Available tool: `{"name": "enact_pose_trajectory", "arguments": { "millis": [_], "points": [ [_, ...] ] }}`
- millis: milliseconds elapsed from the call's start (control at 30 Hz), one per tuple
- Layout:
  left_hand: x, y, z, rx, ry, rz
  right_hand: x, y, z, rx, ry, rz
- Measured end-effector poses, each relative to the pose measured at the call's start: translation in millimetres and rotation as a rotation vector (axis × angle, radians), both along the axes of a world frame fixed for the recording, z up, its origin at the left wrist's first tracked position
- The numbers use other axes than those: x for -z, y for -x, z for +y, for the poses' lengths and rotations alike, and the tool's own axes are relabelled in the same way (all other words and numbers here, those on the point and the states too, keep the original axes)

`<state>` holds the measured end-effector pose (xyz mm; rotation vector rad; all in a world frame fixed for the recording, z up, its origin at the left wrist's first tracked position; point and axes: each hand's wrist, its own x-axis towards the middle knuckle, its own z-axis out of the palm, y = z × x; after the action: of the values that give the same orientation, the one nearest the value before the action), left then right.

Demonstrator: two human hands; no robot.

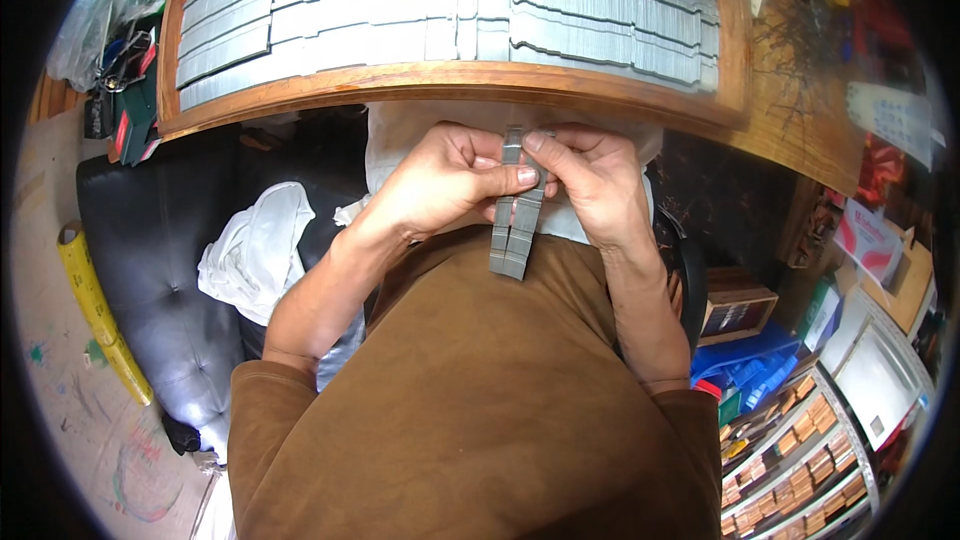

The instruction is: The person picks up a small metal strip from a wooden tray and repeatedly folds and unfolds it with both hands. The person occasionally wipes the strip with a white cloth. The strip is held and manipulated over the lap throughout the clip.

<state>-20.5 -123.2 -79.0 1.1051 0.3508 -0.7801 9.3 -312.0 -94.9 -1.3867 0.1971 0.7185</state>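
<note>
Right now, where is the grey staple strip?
In the head view, the grey staple strip is centre frame, pinched between the left hand and right hand, just below the wooden tray.

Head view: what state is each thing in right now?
Left hand: closed, pinching the grey staple strips.
Right hand: closed on the same strips.
Staple strips: held upright between both hands, above the lap.
Wooden tray: filled with rows of grey strips.
White cloth: crumpled on the black seat.
Yellow roll: lying on the floor.
</note>
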Motion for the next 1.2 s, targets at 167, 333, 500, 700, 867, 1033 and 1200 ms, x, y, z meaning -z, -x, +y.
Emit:
{"name": "enact_pose_trajectory", "arguments": {
  "millis": [167,333,500,700,867,1033,1200],
  "points": [
    [-2,0,1,0.039,-0.036,-0.020,-3,-1,0,-0.042,-0.006,-0.005],
    [-3,1,0,0.021,-0.035,-0.009,-2,1,1,-0.013,0.017,-0.011],
    [2,2,-1,0.024,-0.068,-0.001,0,3,1,0.010,0.014,-0.012],
    [13,5,2,0.044,-0.099,0.008,1,4,1,0.040,0.020,-0.016],
    [-5,1,-4,-0.069,-0.125,0.089,-1,7,-19,0.126,-0.013,0.014],
    [1,-1,6,-0.100,-0.083,0.044,-69,2,-83,0.290,0.028,-0.291],
    [0,-4,-7,-0.041,-0.017,0.045,-106,-74,-174,0.731,0.028,-0.424]
  ]
}}
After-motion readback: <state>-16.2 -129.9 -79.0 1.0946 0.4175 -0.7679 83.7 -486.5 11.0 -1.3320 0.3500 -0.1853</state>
